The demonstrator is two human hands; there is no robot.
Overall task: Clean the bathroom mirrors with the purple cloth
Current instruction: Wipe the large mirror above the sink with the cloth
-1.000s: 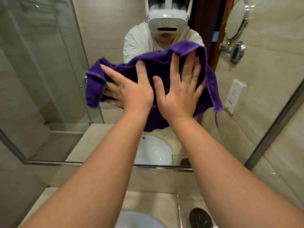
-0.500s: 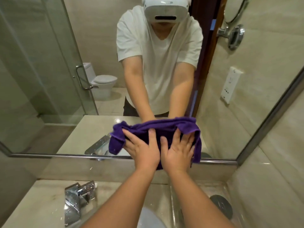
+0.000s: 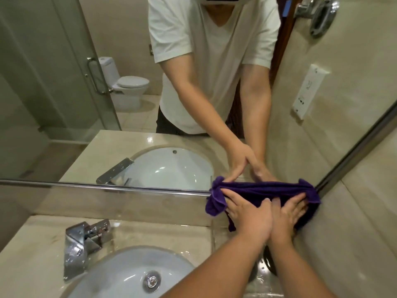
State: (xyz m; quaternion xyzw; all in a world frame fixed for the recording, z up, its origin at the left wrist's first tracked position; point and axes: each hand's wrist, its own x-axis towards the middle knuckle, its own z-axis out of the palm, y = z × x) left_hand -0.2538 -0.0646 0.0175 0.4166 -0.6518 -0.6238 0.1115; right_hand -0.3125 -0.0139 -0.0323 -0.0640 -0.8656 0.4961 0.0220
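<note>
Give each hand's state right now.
Left hand: open, pressing flat on the purple cloth.
Right hand: open, pressing flat on the same cloth.

Soft, even bathroom light, warm-toned and rather flat.
Shadows are faint; small bright glints sit on the chrome tap point(image 3: 83, 241) and the wet surface point(image 3: 32, 250). The wide lens bows the mirror point(image 3: 64, 104) and the walls toward the edges, and the nearest forearms look slightly soft.
</note>
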